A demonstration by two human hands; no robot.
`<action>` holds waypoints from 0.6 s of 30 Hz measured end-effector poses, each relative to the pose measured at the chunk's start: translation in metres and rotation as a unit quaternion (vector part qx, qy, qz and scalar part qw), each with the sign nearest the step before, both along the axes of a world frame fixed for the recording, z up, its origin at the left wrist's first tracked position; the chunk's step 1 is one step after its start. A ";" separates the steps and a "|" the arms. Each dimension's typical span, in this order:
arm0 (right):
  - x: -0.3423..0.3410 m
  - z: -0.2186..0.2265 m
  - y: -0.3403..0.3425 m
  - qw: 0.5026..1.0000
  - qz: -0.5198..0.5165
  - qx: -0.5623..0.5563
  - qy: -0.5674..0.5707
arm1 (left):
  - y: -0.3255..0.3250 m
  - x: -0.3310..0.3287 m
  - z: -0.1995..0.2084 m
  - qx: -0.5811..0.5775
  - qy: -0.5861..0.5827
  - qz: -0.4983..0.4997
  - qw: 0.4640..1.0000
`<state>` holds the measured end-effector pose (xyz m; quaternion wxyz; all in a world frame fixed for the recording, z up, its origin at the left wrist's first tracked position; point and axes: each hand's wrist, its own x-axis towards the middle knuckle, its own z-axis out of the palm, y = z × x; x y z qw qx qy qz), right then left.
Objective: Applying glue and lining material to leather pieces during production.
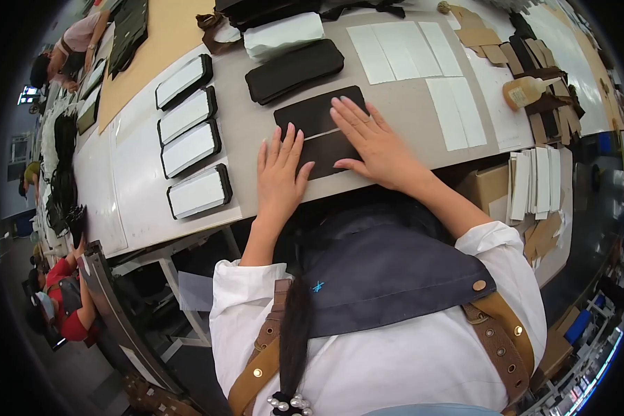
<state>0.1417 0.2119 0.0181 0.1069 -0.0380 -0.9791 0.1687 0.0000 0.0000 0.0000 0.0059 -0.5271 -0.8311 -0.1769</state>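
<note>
Two dark brown rectangular panels, the far one (299,111) and the near one (329,154), lie side by side on the table in front of me, with a thin pale line between them. My left hand (280,163) rests at their left edge, fingers stretched out flat. Across their right part lies my right hand (371,142), also flat with fingers extended, hiding some of both panels. Neither hand grips anything. Just beyond sits a stack of black rounded pieces (295,71), and behind it a stack of white sheets (283,36).
Several white panels with black edges (198,192) line the left side. White sheets (402,52) lie at the far right. A bottle of amber liquid (523,91) rests among brown scraps. A box (484,187) and white strips (534,184) stand right. Other people work at left.
</note>
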 end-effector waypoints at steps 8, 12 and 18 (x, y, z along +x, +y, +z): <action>0.014 -0.010 0.003 0.999 0.000 -0.043 -0.005 | 0.006 0.001 0.002 -0.012 0.006 -0.002 1.000; 0.052 0.028 0.058 0.888 -0.153 -0.425 0.085 | -0.002 0.000 -0.001 -0.001 -0.011 0.030 0.999; 0.139 0.028 0.206 0.150 -0.076 -0.889 0.426 | 0.002 0.002 0.003 -0.008 0.004 0.033 0.999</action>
